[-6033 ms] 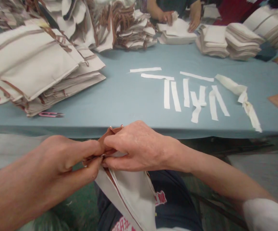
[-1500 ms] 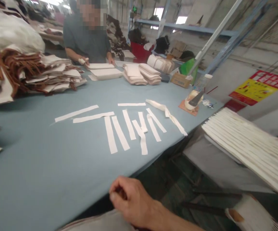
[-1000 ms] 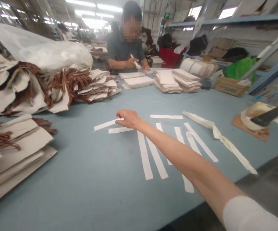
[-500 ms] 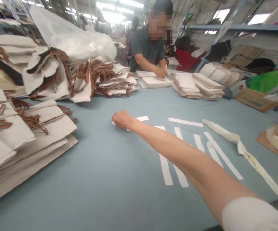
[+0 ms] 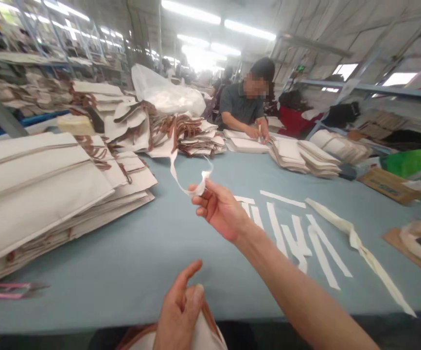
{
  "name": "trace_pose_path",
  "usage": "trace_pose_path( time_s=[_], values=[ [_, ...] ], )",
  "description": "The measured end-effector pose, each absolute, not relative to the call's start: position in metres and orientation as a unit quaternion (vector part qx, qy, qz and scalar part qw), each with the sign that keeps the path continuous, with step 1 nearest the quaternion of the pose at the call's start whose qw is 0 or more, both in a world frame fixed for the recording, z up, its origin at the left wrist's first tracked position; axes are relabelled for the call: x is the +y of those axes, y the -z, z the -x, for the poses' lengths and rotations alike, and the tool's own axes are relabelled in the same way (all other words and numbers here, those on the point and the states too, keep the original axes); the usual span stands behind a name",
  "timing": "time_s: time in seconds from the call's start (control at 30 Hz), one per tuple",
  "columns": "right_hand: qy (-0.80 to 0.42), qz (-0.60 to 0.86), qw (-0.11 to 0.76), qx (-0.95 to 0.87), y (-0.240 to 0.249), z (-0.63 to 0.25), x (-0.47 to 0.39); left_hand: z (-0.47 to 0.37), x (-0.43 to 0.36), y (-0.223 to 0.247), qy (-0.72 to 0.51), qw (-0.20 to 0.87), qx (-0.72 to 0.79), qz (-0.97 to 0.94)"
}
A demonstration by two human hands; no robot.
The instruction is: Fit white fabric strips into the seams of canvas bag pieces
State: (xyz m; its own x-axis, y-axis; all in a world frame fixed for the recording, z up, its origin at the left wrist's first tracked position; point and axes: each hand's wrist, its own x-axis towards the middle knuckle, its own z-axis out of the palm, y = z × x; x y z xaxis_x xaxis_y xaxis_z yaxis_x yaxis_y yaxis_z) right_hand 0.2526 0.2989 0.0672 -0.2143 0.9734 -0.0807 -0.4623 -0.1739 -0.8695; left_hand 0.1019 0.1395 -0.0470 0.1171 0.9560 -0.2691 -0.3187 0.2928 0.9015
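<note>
My right hand (image 5: 218,206) is raised over the blue-grey table (image 5: 130,272), its thumb and fingers closed on a thin white strip (image 5: 176,177) that curls up and to the left. Near the front edge my left hand (image 5: 181,311) is low in the view, its index finger stretched away from the thumb. Beneath it lies a pale fabric piece (image 5: 208,330) with brown edging; whether the hidden fingers grip it is unclear. Several white strips (image 5: 276,228) lie flat on the table, right of my right hand.
Stacked cream pieces (image 5: 43,180) fill the left side. Pink snips (image 5: 6,290) lie at the front left. Across the table a person (image 5: 243,102) works at pale stacks (image 5: 247,142). A twisted cream strip (image 5: 356,238) and a cardboard box (image 5: 389,184) are on the right.
My right hand has come back toward me and turned palm up, lifting the white strip. My left hand and the brown-edged piece have come into view. The camera view has shifted left and up.
</note>
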Motion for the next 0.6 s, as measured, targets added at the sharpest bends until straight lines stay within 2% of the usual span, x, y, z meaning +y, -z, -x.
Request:
trace_pose_path(
  time_s=[0.1,0.23,0.37,0.6],
  values=[
    [-0.764,0.284,0.54,-0.21,-0.052,-0.252,0.225,-0.121,0.145,0.042,-0.518,0.715,0.38,-0.275],
    [-0.793,0.287,0.525,-0.119,-0.03,-0.255,0.152,-0.13,0.133,0.037,-0.537,0.767,0.296,-0.192],
    [-0.78,0.333,0.526,-0.061,-0.01,-0.265,0.11,-0.126,0.111,0.037,-0.523,0.762,0.334,-0.186],
    [-0.755,0.378,0.536,0.014,0.022,-0.287,0.069,-0.11,0.084,0.029,-0.528,0.688,0.42,-0.268]
  ],
)
